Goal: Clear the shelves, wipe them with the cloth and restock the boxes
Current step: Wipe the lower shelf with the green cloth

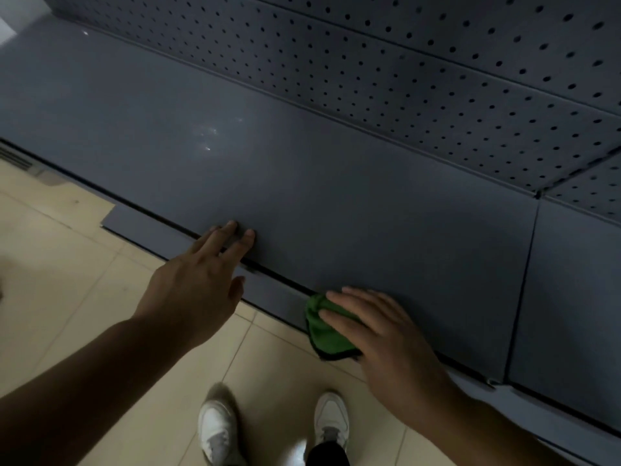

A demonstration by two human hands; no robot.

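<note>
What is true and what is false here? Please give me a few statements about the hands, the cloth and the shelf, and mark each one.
1. The right hand presses a green cloth at the front edge of the shelf. True.
2. The left hand holds a box. False: its straight fingers rest on the shelf and hold nothing.
3. Boxes are stacked on the shelf. False: no boxes show on it.
4. The back panel is dotted with holes. True.
5. The person wears black boots. False: they are white shoes.
</note>
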